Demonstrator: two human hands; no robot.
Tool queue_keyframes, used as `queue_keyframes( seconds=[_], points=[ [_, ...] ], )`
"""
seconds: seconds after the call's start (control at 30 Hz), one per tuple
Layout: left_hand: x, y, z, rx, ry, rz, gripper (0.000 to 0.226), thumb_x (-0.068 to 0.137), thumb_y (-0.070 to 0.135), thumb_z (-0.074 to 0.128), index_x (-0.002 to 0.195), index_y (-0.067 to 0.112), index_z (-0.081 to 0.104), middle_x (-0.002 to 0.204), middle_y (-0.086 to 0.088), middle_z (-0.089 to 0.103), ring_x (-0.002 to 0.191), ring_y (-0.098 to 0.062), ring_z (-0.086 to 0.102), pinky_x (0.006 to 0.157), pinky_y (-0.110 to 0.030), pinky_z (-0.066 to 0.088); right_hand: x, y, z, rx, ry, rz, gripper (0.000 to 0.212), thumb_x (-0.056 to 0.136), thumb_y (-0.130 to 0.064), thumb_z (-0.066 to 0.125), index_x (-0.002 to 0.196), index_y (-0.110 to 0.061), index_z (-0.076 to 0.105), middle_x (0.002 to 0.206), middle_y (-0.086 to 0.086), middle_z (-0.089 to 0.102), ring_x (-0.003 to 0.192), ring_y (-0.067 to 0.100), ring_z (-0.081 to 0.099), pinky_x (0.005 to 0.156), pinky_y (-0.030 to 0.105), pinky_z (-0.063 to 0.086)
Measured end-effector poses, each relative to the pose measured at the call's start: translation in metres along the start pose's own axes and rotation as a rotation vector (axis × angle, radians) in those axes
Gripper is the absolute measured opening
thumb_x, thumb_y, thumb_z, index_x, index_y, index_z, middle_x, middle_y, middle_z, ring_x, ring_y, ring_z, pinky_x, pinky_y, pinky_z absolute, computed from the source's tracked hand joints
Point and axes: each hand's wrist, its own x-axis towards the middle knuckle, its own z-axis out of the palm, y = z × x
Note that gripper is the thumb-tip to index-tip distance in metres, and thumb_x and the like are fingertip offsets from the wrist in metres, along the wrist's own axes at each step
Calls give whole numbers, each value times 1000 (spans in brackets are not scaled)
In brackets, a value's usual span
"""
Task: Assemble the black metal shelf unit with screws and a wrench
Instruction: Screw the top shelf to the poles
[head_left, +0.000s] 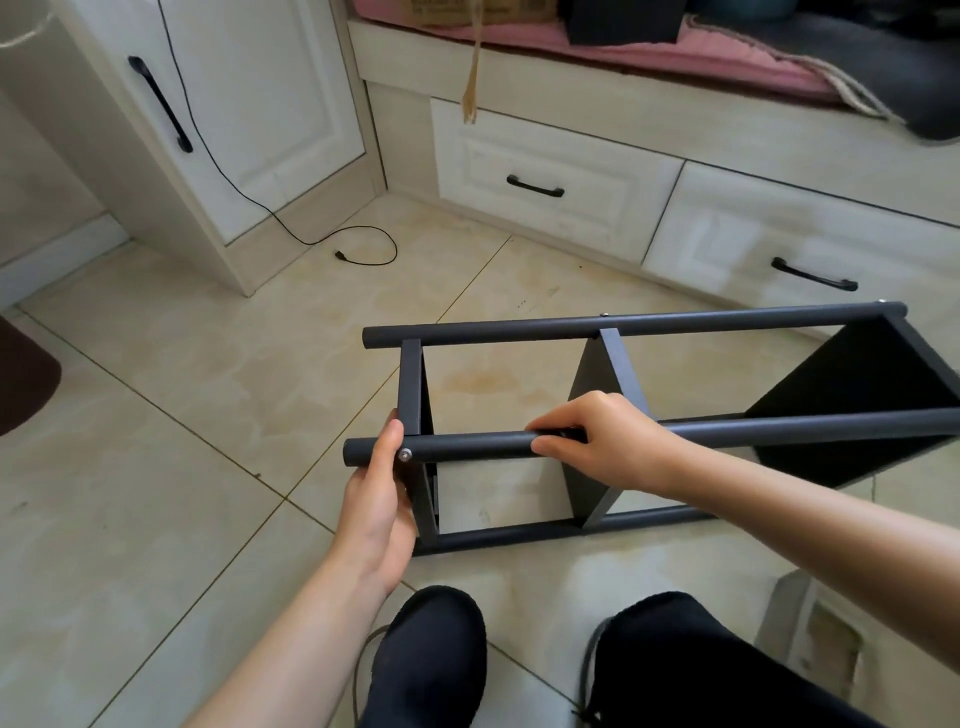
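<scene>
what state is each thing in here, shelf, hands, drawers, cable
shelf unit: lying on its side on the floor
near pole: gripped by both hands
left hand: holds pole end beside a screw
right hand: curled round pole
drawers: closed
cable: loose on floor

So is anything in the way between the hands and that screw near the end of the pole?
Nothing visible. The left hand holds the near pole right beside the screw, which sits exposed; the right hand grips the same pole farther along.

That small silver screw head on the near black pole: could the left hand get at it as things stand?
Probably yes. The small silver screw head sits exposed on the near black metal pole, right beside the left hand, whose thumb lies next to it; nothing covers it.
</scene>
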Motion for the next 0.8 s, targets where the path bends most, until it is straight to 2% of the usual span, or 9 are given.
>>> queue_keyframes(
  seconds=[0.07,0.17,0.23,0.3,0.4,0.47,0.63,0.7,0.8],
  points=[
    [2,5,5,5,-6,2,32,98,35,61,126,20,65,96,6,79,81,-4,74,55,-15,54,4,0,-5,3,1,-4,26,96,-36,60,116,-27,72,97,-7,74,92,10,64,83,24,51],
    [2,16,14,29,4,7,27,98,35,62,121,24,66,103,3,78,84,-4,74,58,-15,54,6,-3,-12,24,2,-1,24,96,-34,60,113,-26,73,96,-5,74,92,12,65,84,27,53],
    [2,26,23,48,9,35,22,97,37,63,116,26,66,118,1,73,101,-8,69,75,-19,53,6,-6,-19,49,23,-4,22,95,-32,60,110,-25,74,89,-3,73,87,13,65,79,28,53],
    [1,39,32,72,-11,84,26,95,40,63,117,26,65,130,-1,67,120,-14,61,102,-27,46,7,-11,-29,87,67,-4,22,95,-30,60,109,-23,75,87,-3,73,86,12,65,79,26,52],
    [-6,68,54,147,-71,153,57,90,51,64,135,17,58,138,-3,62,128,-19,56,118,-39,36,3,-20,-52,187,154,7,21,94,-26,60,105,-20,76,85,-4,73,85,11,67,78,25,52],
    [-14,92,71,180,-121,201,70,86,54,64,144,16,52,142,-2,59,131,-18,54,120,-40,33,1,-27,-70,260,203,17,19,94,-24,60,102,-20,77,82,-3,73,81,11,67,74,21,52],
    [-36,150,118,226,-219,329,65,94,51,61,150,23,44,146,1,55,134,-16,49,122,-38,26,-10,-48,-109,459,327,-9,14,93,-20,63,93,-24,77,71,-8,72,68,-3,64,62,5,46],
    [-46,171,137,250,-244,384,63,95,52,61,150,26,45,143,4,57,131,-14,51,117,-34,29,-18,-55,-123,539,377,-26,13,93,-20,64,92,-28,75,73,-11,73,72,-2,66,61,4,45],
    [-63,194,165,303,-279,452,61,95,52,61,150,30,45,128,13,61,116,-3,55,100,-24,32,-31,-64,-137,641,432,-29,14,93,-21,64,90,-31,74,78,-10,75,76,3,69,64,9,48]
  ],
)
